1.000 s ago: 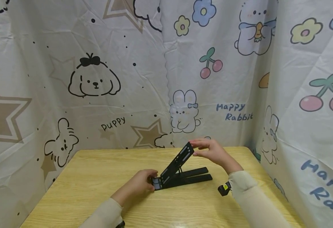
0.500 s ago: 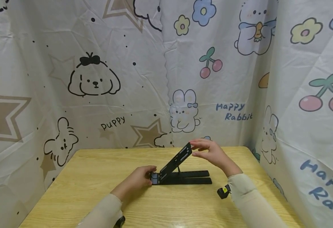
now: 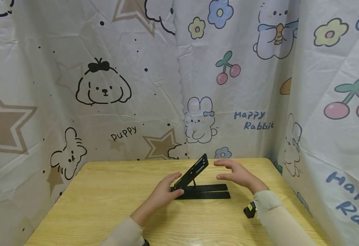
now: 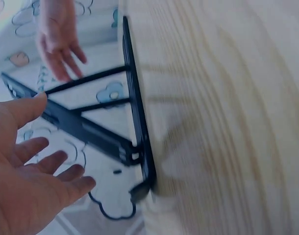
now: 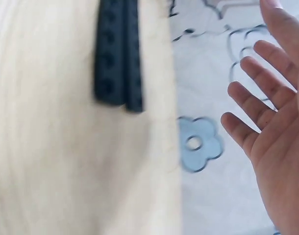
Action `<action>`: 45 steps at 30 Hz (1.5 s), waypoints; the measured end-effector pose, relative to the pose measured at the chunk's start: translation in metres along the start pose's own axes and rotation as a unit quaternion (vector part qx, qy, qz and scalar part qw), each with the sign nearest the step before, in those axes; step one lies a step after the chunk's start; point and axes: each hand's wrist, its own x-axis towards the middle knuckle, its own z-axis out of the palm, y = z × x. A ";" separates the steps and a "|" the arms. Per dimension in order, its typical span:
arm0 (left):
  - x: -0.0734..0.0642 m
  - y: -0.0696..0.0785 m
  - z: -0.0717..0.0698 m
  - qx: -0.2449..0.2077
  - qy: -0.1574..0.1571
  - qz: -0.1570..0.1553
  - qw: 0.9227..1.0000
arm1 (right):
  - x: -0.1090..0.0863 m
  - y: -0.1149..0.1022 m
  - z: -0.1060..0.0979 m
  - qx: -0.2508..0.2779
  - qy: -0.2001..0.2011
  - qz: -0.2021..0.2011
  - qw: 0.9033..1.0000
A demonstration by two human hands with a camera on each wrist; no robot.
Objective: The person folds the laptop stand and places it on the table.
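A black folding laptop stand (image 3: 205, 195) is set up on the table, its slotted upper panel (image 3: 191, 173) tilted up to the right. Two thin struts (image 4: 103, 74) prop that panel above the flat base. At the stand's left, hinged end is my left hand (image 3: 164, 190), which hides the front lip in the head view. Its fingers are spread and relaxed around the panel in the left wrist view; contact is unclear. My right hand (image 3: 236, 174) hovers apart from the panel's raised end, fingers extended and holding nothing. The base's two arms (image 5: 112, 54) appear blurred in the right wrist view.
The light wooden table (image 3: 105, 205) ends at a back edge near a patterned curtain (image 3: 154, 89). More curtain (image 3: 336, 147) hangs along the right side. A black wrist device (image 3: 250, 210) sits at my right sleeve.
My right hand has let go of the panel's raised end and drawn off to the right. My left hand has released the hinged end and shifted right. The stand was turned slightly earlier, then stayed put.
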 end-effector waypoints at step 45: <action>0.028 -0.004 0.029 -0.049 0.050 -0.003 0.998 | -0.019 0.045 0.027 -0.068 -0.121 0.024 0.990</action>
